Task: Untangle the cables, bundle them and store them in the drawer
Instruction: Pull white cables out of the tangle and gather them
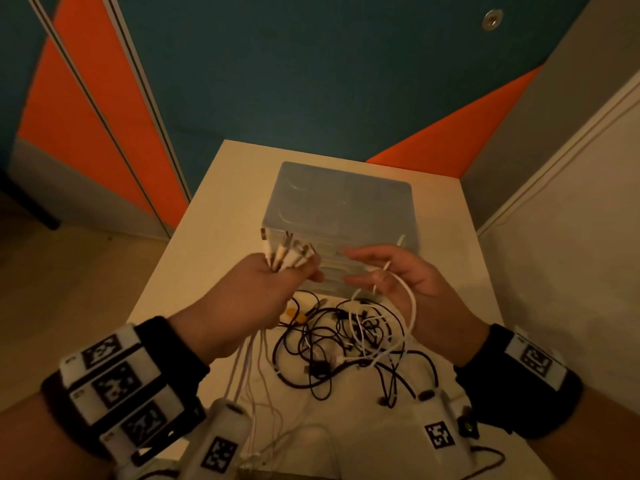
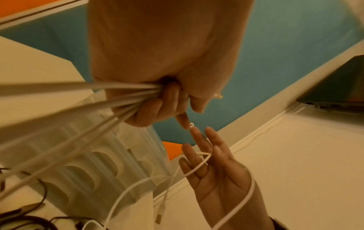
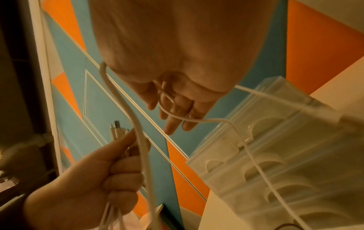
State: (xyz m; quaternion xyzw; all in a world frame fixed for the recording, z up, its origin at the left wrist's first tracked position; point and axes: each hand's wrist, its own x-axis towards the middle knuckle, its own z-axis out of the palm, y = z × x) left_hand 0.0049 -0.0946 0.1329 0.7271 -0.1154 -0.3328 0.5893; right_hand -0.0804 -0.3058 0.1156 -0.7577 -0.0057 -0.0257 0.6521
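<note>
My left hand [image 1: 277, 282] is raised over the white table [image 1: 214, 216] and grips a bunch of white cables [image 1: 284, 252]. Their plugs fan out above my fist, and the cords hang down toward me. The left wrist view shows my fingers [image 2: 161, 105] curled round those cords [image 2: 78, 109]. My right hand [image 1: 381, 275] is beside it with fingers straight. One white cable [image 1: 410, 306] runs between its fingers [image 2: 206, 155] and loops past the wrist. A tangle of black and white cables [image 1: 346, 337] lies below both hands.
A translucent drawer unit [image 1: 343, 202] stands at the back of the table, its drawers closed, just behind my hands. A small yellow piece [image 1: 294, 313] lies at the tangle's left edge. Walls close in at the right and behind.
</note>
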